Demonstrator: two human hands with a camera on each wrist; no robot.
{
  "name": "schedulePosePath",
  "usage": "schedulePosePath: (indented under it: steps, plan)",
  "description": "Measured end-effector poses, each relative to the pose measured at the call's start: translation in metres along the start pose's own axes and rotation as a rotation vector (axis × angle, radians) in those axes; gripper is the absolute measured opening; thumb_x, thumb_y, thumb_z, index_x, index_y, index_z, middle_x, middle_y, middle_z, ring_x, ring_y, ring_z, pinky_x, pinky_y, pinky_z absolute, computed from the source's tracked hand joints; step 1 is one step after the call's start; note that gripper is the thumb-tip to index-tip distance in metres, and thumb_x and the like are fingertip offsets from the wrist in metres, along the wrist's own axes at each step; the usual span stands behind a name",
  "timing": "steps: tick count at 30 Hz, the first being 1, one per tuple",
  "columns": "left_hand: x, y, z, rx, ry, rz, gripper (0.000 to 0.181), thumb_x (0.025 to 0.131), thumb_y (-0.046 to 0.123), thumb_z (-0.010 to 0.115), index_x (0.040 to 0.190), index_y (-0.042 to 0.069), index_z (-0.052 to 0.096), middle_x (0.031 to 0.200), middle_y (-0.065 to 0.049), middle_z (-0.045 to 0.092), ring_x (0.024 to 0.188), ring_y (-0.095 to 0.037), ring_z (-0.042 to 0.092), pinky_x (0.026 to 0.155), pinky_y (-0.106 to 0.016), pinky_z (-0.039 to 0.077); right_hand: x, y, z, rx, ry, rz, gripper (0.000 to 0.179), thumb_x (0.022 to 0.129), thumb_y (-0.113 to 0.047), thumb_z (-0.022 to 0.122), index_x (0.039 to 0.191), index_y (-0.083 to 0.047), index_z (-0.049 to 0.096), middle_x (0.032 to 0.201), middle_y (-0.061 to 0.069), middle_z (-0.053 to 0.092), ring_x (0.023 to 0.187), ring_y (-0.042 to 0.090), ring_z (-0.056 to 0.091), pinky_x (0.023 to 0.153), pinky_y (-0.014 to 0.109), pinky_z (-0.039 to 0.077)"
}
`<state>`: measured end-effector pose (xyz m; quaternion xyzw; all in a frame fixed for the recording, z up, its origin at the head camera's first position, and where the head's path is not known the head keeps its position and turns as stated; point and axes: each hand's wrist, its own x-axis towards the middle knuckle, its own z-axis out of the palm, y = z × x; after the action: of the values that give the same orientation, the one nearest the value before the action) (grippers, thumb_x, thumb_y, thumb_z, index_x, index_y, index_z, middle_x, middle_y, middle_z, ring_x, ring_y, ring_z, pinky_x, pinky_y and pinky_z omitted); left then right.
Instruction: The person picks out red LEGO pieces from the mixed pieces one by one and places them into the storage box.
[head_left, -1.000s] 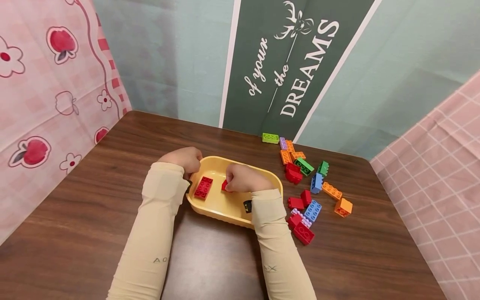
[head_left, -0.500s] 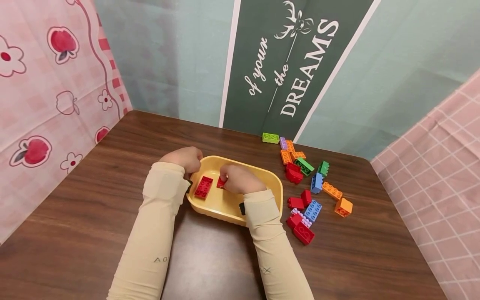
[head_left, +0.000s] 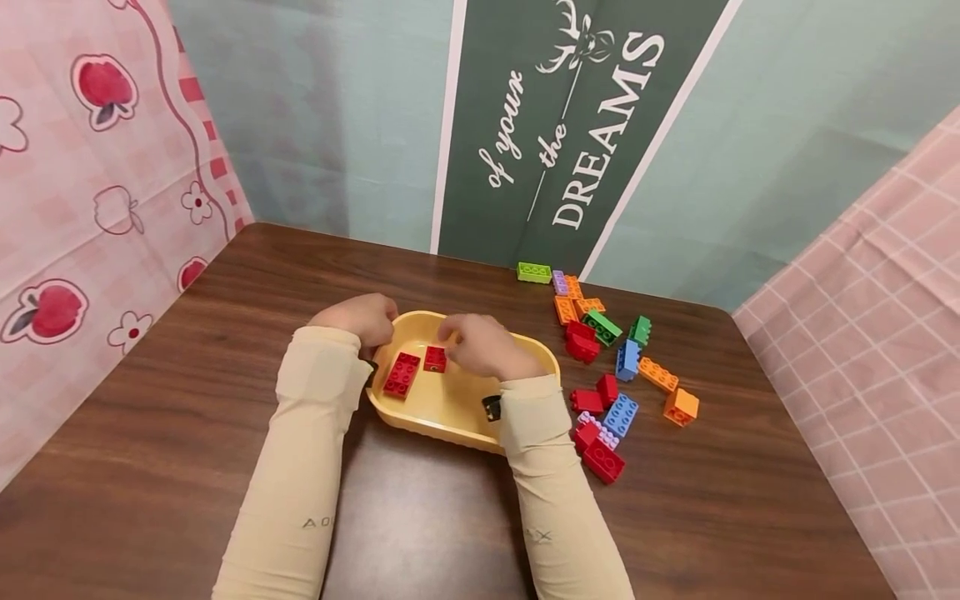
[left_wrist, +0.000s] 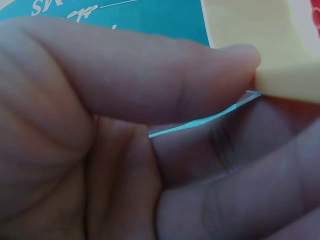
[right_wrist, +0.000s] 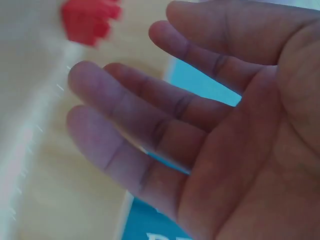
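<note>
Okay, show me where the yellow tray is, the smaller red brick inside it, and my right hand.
Yellow tray [head_left: 448, 398]: head view, on its bare floor.
Smaller red brick [head_left: 435, 359]: head view, on the middle of its upward side.
Right hand [head_left: 487, 345]: head view, on the back of the hand.

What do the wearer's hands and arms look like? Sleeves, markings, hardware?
Left hand and right hand: ungloved. Left sleeve and right sleeve: close-fitting cream fabric, bulkier at the wrists, partial dark lettering. A small black piece shows at the right wrist; its type is unclear.
</note>
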<state>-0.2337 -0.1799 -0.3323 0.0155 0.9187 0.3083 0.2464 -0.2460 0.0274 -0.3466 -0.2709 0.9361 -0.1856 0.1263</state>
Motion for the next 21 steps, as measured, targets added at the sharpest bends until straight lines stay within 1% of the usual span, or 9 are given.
schedulePosePath:
  steps: [2,5,8,10,12,13,16,19,21]
  plan:
    - [0.0,0.0,0.0,-0.013,0.0,-0.01,0.038,0.093,0.002,0.046,0.13,-0.003,0.055,0.086,-0.015,0.061,0.06,-0.02,0.055,0.054,-0.028,0.048,-0.008,0.008,-0.013,0.06,0.065,0.002,0.02,0.097,-0.01,0.063,0.116,-0.008,0.069,0.1,0.006,0.068,0.09,0.022,0.062,0.08,0.036,0.051]
    - [0.001,0.001,0.001,-0.011,0.008,-0.007,0.038,0.093,0.002,0.046,0.129,-0.003,0.056,0.087,-0.015,0.061,0.06,-0.02,0.055,0.054,-0.028,0.048,-0.024,0.025,-0.033,0.151,0.198,0.047,0.019,0.099,-0.013,0.061,0.116,-0.007,0.068,0.106,0.008,0.068,0.093,0.026,0.063,0.084,0.043,0.052]
    - [0.001,0.003,0.001,-0.001,0.007,0.006,0.037,0.093,0.002,0.044,0.128,-0.003,0.056,0.086,-0.015,0.06,0.059,-0.02,0.054,0.054,-0.028,0.047,-0.039,0.051,-0.046,0.176,0.315,0.153,0.021,0.101,-0.017,0.057,0.116,-0.007,0.067,0.11,0.011,0.067,0.096,0.03,0.06,0.085,0.048,0.05]
    - [0.001,0.003,0.001,0.003,0.005,0.01,0.037,0.094,0.002,0.045,0.128,-0.003,0.055,0.086,-0.015,0.06,0.06,-0.02,0.055,0.055,-0.028,0.048,-0.047,0.071,-0.05,0.159,0.35,0.242,0.024,0.101,-0.018,0.055,0.118,-0.006,0.066,0.114,0.015,0.065,0.099,0.033,0.058,0.087,0.05,0.049]
    - [0.001,0.003,0.002,0.005,-0.001,0.012,0.038,0.094,0.002,0.045,0.13,-0.004,0.055,0.087,-0.015,0.061,0.061,-0.02,0.056,0.056,-0.028,0.048,-0.054,0.091,-0.052,0.126,0.342,0.337,0.029,0.101,-0.018,0.053,0.123,-0.004,0.065,0.121,0.019,0.063,0.103,0.035,0.056,0.091,0.052,0.048]
    - [0.001,0.003,0.002,0.007,-0.002,0.012,0.038,0.094,0.002,0.045,0.13,-0.004,0.054,0.087,-0.015,0.061,0.061,-0.02,0.056,0.056,-0.028,0.048,-0.057,0.101,-0.052,0.113,0.325,0.382,0.032,0.101,-0.016,0.052,0.127,-0.002,0.064,0.124,0.021,0.061,0.103,0.036,0.055,0.091,0.051,0.048]
    - [0.0,0.002,0.002,0.003,-0.002,0.014,0.039,0.094,0.001,0.045,0.131,-0.005,0.054,0.09,-0.016,0.062,0.063,-0.021,0.057,0.057,-0.029,0.049,-0.066,0.127,-0.051,0.131,0.258,0.507,0.042,0.097,-0.009,0.048,0.137,0.0,0.057,0.133,0.025,0.055,0.094,0.036,0.055,0.08,0.045,0.05]
    - [-0.001,0.001,0.001,0.001,0.003,0.017,0.039,0.093,0.001,0.045,0.13,-0.005,0.055,0.089,-0.016,0.063,0.062,-0.021,0.057,0.057,-0.029,0.048,-0.072,0.144,-0.049,0.162,0.198,0.562,0.054,0.091,0.0,0.042,0.145,0.002,0.049,0.138,0.028,0.049,0.084,0.034,0.051,0.064,0.037,0.043]
    - [-0.002,0.001,0.0,0.003,0.004,0.021,0.039,0.093,0.001,0.045,0.13,-0.005,0.055,0.089,-0.015,0.062,0.062,-0.021,0.057,0.057,-0.029,0.048,-0.073,0.15,-0.048,0.166,0.173,0.565,0.058,0.09,0.001,0.043,0.147,0.001,0.047,0.142,0.029,0.047,0.085,0.035,0.05,0.062,0.036,0.042]
